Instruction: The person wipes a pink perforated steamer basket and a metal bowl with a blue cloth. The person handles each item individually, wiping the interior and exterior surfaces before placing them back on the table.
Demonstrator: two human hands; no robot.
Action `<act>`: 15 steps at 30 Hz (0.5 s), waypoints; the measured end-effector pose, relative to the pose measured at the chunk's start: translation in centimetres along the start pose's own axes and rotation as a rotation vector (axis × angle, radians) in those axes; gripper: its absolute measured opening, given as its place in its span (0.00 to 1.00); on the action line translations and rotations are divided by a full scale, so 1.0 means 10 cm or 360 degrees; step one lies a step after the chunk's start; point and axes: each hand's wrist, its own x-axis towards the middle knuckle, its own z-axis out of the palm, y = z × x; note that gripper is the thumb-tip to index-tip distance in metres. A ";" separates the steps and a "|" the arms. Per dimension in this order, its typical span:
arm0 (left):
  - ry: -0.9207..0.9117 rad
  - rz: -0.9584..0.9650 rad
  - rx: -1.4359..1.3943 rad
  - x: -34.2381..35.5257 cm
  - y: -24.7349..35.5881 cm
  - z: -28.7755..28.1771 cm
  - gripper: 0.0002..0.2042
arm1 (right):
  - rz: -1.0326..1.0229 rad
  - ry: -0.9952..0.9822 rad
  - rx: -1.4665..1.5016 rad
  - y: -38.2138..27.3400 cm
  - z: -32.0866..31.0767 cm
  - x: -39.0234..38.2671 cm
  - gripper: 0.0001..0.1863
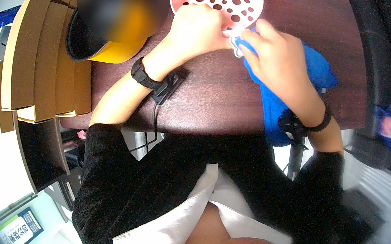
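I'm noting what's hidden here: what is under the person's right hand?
Blue fabric shows on both sides of the right hand; whatever lies directly beneath it is covered.

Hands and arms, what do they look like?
The left hand and right hand are gloveless. Black sleeves stop short of the wrists; each wrist wears a black strap with a black device, the left one trailing a dark cable.
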 end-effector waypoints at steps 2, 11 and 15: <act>0.0048 -0.0006 -0.0029 0.00 0.01 0.03 0.21 | -0.0018 -0.0111 0.0014 0.09 -0.06 -0.01 0.08; 0.0029 -0.0049 -0.0004 -0.02 0.04 0.00 0.21 | 0.0073 -0.0092 -0.0095 0.11 -0.10 -0.01 0.08; 0.0108 -0.0004 -0.0017 -0.03 0.02 0.04 0.21 | -0.0074 -0.0072 0.0192 0.04 0.00 0.00 0.07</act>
